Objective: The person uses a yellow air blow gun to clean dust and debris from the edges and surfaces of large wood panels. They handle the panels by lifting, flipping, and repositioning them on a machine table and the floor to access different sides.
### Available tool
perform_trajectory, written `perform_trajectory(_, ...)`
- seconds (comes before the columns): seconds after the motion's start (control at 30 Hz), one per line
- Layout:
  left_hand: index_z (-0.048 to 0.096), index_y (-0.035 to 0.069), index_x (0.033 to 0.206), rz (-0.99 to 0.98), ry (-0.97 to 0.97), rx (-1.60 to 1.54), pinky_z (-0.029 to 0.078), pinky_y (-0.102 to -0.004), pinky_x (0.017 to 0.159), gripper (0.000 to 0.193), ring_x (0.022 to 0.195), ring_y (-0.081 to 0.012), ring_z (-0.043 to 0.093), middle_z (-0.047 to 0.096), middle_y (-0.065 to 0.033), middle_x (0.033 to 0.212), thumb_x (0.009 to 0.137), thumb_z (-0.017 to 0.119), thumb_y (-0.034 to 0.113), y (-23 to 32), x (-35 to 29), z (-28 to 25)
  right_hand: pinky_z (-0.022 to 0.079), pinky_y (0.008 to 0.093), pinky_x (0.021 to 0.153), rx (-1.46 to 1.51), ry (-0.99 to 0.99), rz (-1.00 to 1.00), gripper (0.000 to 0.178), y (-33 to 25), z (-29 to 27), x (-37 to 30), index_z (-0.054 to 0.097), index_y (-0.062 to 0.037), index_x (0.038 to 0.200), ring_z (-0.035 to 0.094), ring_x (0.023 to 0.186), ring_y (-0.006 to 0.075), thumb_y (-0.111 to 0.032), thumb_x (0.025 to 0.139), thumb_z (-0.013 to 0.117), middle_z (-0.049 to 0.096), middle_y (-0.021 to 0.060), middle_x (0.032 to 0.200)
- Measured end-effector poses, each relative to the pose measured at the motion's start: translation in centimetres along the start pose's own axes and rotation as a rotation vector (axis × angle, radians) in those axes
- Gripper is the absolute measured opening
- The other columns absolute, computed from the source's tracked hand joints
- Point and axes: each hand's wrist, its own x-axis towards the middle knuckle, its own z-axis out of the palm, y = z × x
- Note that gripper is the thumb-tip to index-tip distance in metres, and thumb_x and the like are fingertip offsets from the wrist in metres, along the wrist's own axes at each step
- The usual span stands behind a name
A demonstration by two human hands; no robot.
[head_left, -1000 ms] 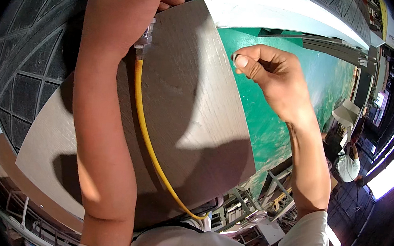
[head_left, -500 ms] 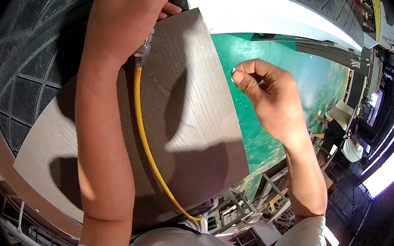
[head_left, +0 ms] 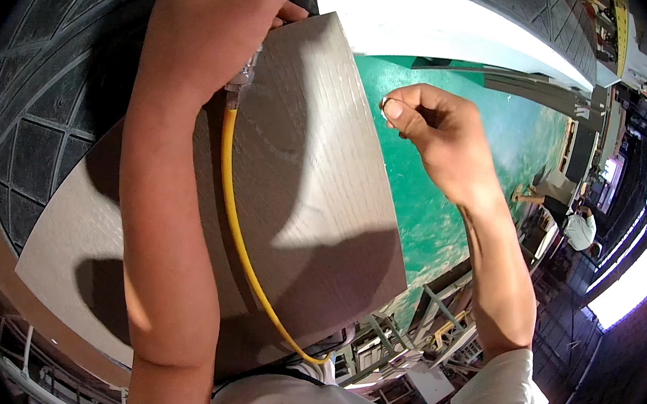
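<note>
My left hand (head_left: 208, 27) is closed around an air tool at the top edge of the view, over the far end of a grey-brown wood-grain panel (head_left: 351, 158). Most of the tool is hidden by the hand and cut off by the frame; a dark end shows past the fingers. From its metal coupling (head_left: 240, 79) a yellow air hose (head_left: 237, 229) curves back across the panel toward my body. Right of the panel, my right hand (head_left: 442, 139) is raised with thumb and forefinger pinched on a small shiny piece (head_left: 384, 106), too small to name.
Black ribbed matting (head_left: 44, 148) lies left of the panel, and a bright white surface (head_left: 450, 23) beyond it. Green floor (head_left: 416, 211) shows on the right. A metal frame rack (head_left: 438, 306) stands at lower right; a person (head_left: 579, 230) sits farther off.
My left hand has shifted slightly right with the air tool. The right hand has risen a little, still pinching the small piece.
</note>
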Motion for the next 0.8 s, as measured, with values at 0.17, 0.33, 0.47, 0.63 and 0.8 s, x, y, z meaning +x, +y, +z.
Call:
perform_trajectory(0.17,0.07,-0.004,0.095,-0.01,0.018,0.008,0.055,-0.0275,0.069,0.029,0.071,-0.0144,0.067,0.07,-0.0095,0.082,0.096,0.064,0.024,0.5,-0.2,-0.1,0.048,0.0291,0.064,-0.144,-0.003,-0.01,0.014,-2.6,0.9,-0.8,0.071,0.0034,0.097,0.054,0.069,0.0092,-0.011,0.097,0.07,0.066,0.0058,0.075)
perform_trajectory(0.33,0.071,0.008,0.114,0.129,-0.168,0.002,0.055,-0.0312,0.086,0.043,0.093,-0.0164,0.075,0.077,-0.0073,0.107,0.097,0.067,0.048,-4.5,2.0,-1.5,0.049,0.0308,0.065,-0.345,-0.067,0.084,0.013,-3.1,0.1,-2.6,0.07,0.0036,0.095,0.056,0.066,0.0128,-0.009,0.096,0.069,0.065,0.0086,0.074)
perform_trajectory(0.47,0.07,0.007,0.115,0.14,-0.201,-0.028,0.055,-0.0312,0.086,0.043,0.093,-0.0161,0.075,0.077,-0.0076,0.105,0.098,0.066,0.046,-4.9,2.1,-1.6,0.051,0.0313,0.069,-0.146,0.013,-0.052,0.017,-2.1,-0.6,-0.6,0.071,0.0038,0.099,0.059,0.073,0.0108,-0.013,0.098,0.069,0.07,0.0096,0.079)
perform_trajectory(0.63,0.07,0.005,0.114,0.158,-0.206,-0.046,0.055,-0.0307,0.085,0.04,0.091,-0.0164,0.075,0.077,-0.0084,0.103,0.099,0.066,0.042,-5.0,2.0,-1.8,0.049,0.0279,0.069,-0.047,0.047,-0.129,0.022,-2.7,1.5,3.0,0.073,0.0043,0.102,0.056,0.075,0.0082,-0.018,0.098,0.072,0.07,0.0041,0.081)
perform_trajectory(0.8,0.071,0.004,0.112,0.119,-0.209,-0.095,0.057,-0.0305,0.084,0.039,0.089,-0.0153,0.074,0.077,-0.0092,0.102,0.098,0.068,0.04,-4.8,2.0,-1.7,0.048,0.0276,0.068,-0.009,0.027,-0.088,0.022,-2.3,1.8,3.3,0.073,0.0039,0.1,0.055,0.075,0.0071,-0.018,0.098,0.073,0.069,0.0021,0.081)
